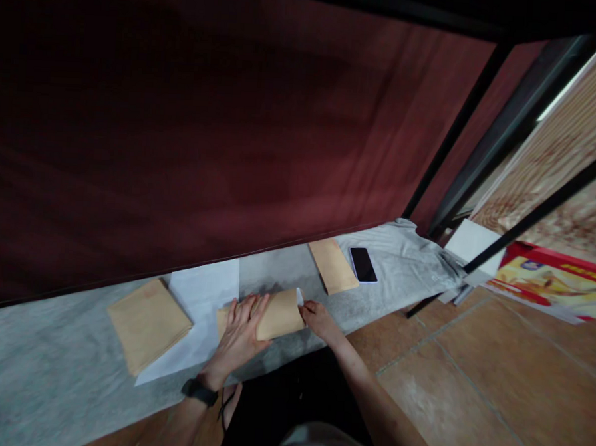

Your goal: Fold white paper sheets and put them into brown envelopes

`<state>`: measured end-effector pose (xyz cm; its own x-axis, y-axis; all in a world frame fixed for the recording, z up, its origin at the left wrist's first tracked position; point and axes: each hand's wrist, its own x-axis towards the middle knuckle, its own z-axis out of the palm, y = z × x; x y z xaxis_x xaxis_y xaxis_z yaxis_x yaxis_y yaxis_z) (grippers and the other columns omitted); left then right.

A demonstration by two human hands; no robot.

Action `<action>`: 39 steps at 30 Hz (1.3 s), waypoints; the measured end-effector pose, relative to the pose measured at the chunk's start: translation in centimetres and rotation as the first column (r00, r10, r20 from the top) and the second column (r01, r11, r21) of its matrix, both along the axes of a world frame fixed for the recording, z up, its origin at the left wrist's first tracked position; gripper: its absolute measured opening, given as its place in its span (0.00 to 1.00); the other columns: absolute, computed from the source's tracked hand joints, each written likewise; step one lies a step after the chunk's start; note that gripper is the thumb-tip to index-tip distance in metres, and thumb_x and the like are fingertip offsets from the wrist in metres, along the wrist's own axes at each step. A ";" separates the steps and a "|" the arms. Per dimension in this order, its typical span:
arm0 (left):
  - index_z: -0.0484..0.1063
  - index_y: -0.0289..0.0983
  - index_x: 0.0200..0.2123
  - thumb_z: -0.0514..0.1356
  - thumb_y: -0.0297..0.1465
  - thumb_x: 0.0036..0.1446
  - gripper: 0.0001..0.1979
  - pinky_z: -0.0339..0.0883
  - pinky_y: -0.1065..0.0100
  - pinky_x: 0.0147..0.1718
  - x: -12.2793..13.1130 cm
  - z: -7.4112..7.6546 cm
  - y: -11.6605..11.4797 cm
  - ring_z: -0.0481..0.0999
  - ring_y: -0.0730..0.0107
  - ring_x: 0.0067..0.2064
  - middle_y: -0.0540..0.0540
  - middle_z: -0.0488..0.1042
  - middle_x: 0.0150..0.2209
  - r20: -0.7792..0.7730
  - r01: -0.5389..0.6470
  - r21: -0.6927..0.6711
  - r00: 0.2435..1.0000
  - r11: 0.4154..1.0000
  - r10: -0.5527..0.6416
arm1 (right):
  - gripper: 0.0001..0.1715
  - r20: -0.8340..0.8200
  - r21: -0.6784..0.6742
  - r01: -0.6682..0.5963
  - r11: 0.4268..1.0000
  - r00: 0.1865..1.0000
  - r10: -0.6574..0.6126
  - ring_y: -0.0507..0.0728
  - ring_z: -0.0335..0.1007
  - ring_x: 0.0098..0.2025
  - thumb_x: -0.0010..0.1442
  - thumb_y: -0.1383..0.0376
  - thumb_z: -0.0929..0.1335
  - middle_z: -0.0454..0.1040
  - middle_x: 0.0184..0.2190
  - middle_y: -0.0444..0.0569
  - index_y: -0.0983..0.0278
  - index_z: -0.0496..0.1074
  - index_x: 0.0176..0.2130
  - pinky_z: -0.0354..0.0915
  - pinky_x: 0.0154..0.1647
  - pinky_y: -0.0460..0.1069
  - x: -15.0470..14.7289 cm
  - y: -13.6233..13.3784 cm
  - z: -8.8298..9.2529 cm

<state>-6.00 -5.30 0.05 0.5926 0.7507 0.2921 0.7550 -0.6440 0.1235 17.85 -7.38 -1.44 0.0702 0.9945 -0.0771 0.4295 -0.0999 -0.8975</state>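
A brown paper envelope (282,315) lies crosswise on the cloth-covered bench, right in front of me. My left hand (243,323) rests flat across its left part, fingers spread and pressing down. At the envelope's right end, my right hand (316,317) has its fingers curled closed at the mouth. A bit of white paper (299,295) shows there, beside those fingers; how far it reaches inside is hidden. Left of the envelope is a stack of brown envelopes (149,325), partly covering large white sheets (207,288).
Another brown envelope (333,266) and a dark-screened phone (364,265) lie on the bench's right part. Grey cloth (400,261) covers the bench. A dark red panel (233,126) rises behind it. Black metal bars (457,131) and a red-yellow box (549,279) stand at right.
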 end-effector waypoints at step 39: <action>0.46 0.42 0.71 0.65 0.37 0.54 0.46 0.35 0.39 0.68 0.7 0.5 0.7 0.44 0.43 0.73 0.35 0.46 0.72 0.151 0.022 -0.024 0.988 0.999 -0.018 | 0.12 -0.696 -0.180 0.279 0.943 0.641 -0.322 0.52 0.65 0.23 0.38 0.59 0.71 0.72 0.21 0.42 0.63 0.71 0.25 0.58 0.25 0.46 -0.7 0.1 -0.1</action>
<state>-5.31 -4.59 0.55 0.5583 0.7473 0.3604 0.7131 -0.6543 0.2518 17.16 -7.27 -1.52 0.2673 0.9217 -0.2812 -0.3940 -0.1618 -0.9047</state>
